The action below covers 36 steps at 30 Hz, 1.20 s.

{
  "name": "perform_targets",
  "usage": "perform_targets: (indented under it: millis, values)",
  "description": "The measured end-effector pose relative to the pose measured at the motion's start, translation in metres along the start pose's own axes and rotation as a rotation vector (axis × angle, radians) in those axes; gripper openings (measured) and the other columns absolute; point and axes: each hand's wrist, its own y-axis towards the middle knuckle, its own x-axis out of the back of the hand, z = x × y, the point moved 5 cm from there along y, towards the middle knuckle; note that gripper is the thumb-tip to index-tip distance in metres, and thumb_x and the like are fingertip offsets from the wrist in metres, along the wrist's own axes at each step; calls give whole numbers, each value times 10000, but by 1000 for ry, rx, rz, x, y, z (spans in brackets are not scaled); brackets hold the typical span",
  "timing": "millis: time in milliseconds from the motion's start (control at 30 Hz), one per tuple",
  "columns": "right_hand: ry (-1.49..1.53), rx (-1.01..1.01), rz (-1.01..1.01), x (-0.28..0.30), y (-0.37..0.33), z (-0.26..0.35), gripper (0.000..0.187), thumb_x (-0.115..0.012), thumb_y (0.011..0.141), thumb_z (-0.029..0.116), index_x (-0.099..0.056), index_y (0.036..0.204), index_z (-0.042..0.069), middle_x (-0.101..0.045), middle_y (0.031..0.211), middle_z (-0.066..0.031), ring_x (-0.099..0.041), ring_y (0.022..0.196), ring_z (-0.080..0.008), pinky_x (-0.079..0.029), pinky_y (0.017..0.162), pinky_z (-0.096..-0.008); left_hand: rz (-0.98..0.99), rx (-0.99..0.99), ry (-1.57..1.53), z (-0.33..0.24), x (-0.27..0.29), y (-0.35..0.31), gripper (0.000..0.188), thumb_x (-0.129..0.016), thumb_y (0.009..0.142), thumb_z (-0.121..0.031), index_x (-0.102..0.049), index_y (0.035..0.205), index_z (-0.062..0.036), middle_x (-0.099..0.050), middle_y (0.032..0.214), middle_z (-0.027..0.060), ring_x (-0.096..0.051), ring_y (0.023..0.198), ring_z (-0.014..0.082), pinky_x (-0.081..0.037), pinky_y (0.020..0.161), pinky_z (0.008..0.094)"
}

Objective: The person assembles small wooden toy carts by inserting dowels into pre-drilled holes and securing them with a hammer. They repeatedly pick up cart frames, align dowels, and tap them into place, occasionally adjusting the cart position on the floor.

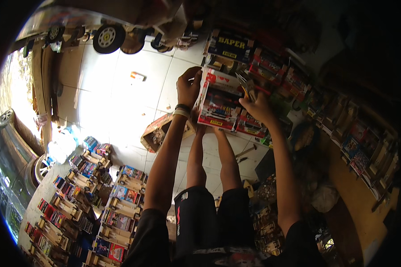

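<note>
In front of me is a toy truck (218, 104) with red, white and black printed panels. My left hand (189, 86), with bands on its wrist, is closed at the panel's upper left edge. On the other side, my right hand (257, 108) grips a metal tool with some yellow on it, like pliers (245, 84); its jaws point up and left over the truck. Shadow hides the fingers' exact hold. Just beyond stands another toy truck with a dark panel (229, 46) and yellow lettering.
A cardboard box (156, 133) with scraps sits on the white tiles near my feet. A hammer (246, 152) lies right of my legs. Rows of wooden toy trucks (120, 200) fill the lower left. A small orange-and-white box (138, 76) rests on the floor. Toy wheels (108, 39) show above.
</note>
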Motion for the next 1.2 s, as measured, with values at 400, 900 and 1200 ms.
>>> perform_targets:
  millis: [400, 900, 1200]
  values:
    - [-545, 271, 139, 56, 130, 86, 628, -843, 685, 242, -652, 1179, -95, -722, 1080, -276, -718, 1045, -375, -550, 940, -419, -153, -100, 95, -20, -62, 119, 195, -684, 880, -72, -806, 1029, -99, -790, 986, 84, -747, 913, 192, -571, 796, 332]
    - [-532, 28, 157, 26, 143, 104, 380, -814, 720, 274, -757, 899, -58, -758, 860, -225, -759, 796, -302, -594, 745, -411, -189, -111, 376, -4, -53, 139, 301, -768, 818, -405, -810, 975, -152, -776, 908, 112, -750, 852, 281, -566, 724, 409]
    - [-646, 147, -146, 12, 147, 97, 461, -769, 809, 366, -745, 1080, -5, -745, 1057, -234, -719, 1041, -384, -517, 1005, -471, -223, -2, 334, 10, -54, 144, 358, -738, 805, -492, -799, 985, -189, -769, 924, 131, -747, 880, 320, -580, 751, 446]
